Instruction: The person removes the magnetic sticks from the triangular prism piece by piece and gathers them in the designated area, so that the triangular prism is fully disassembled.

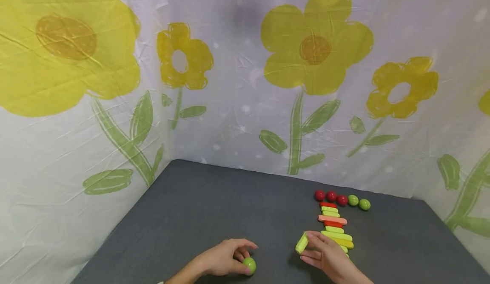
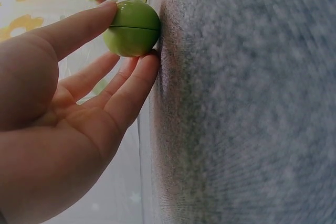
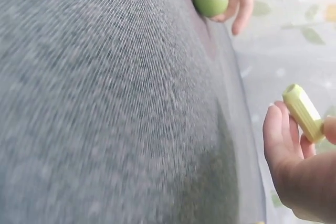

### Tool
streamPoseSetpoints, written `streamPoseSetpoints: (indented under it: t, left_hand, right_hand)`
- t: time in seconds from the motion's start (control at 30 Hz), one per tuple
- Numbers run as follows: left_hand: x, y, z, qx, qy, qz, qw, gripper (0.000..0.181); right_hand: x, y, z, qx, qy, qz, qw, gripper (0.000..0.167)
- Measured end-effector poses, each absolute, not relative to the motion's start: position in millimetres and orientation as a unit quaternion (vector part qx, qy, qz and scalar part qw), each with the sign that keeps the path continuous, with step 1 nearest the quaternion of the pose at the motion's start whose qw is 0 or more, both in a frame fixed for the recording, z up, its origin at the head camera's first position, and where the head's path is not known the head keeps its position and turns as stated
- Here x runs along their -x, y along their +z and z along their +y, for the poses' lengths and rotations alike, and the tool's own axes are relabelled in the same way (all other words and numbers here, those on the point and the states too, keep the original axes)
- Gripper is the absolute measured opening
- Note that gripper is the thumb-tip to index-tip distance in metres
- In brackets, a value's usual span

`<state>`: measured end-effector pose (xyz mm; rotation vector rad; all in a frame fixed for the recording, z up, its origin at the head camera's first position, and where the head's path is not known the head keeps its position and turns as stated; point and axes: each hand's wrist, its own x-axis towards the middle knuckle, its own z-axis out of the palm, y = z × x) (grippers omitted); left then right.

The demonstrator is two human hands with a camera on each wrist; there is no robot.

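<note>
Between thumb and fingers, my left hand [image 1: 223, 257] pinches a glossy green ball [image 1: 249, 265] low over the dark cloth. The left wrist view shows this ball [image 2: 131, 30] with a seam around its middle, at or very near the surface. To its right, my right hand [image 1: 332, 256] holds a short yellow-green stick [image 1: 302, 243] above the table. In the right wrist view the ridged stick [image 3: 303, 113] is tilted, with a hollow in its end; the thumb presses its lower end, fingers behind.
Right of centre, a column of short and long sticks in red, pink [image 1: 332, 220], yellow and yellow-green runs toward me, partly hidden by my right hand. Beyond it is a row of red balls [image 1: 331, 196] and two green balls [image 1: 364, 204]. Flower-printed cloth [image 1: 237, 105] hangs behind the dark table [image 1: 214, 207].
</note>
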<state>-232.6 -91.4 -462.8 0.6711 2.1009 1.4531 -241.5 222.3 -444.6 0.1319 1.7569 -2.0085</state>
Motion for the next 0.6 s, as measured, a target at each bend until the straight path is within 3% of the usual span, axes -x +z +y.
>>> streamPoseSetpoints:
  t: [0.23, 0.6]
  left_hand:
    - [233, -462, -91, -0.243, 0.53, 0.774, 0.246, 0.046]
    - [232, -462, -92, -0.25, 0.53, 0.773, 0.242, 0.048]
  right_hand:
    - [236, -441, 245, -0.075, -0.736, 0.636, 0.221, 0.076]
    - [231, -449, 272, -0.168, -0.701, 0.671, 0.174, 0.072]
